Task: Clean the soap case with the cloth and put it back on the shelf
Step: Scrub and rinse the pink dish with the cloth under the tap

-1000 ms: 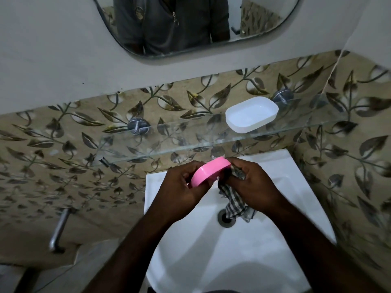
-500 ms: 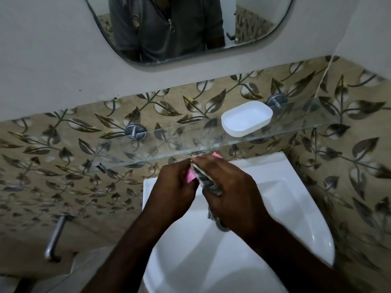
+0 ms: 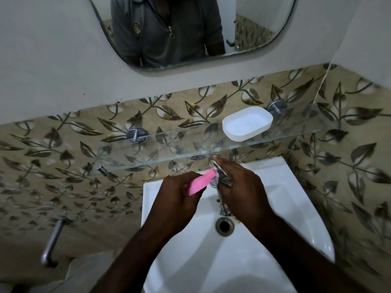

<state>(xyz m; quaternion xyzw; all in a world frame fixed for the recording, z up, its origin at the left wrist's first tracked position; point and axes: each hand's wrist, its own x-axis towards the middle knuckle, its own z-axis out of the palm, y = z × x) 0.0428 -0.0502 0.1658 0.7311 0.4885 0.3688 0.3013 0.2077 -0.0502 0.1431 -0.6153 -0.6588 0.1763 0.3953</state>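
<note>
Head view: left hand (image 3: 173, 197) grips the soap case (image 3: 200, 184); right hand (image 3: 243, 187), clamping the cloth (image 3: 223, 177), should wipe every edge.

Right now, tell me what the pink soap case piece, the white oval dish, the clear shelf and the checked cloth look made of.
Pink soap case piece: likely plastic, smooth, evenly coloured. White oval dish: likely plastic, translucent with a moulded rim. Clear shelf: glass, tiles show through, polished edge. Checked cloth: woven fabric, it crumples and hangs limp.
</note>
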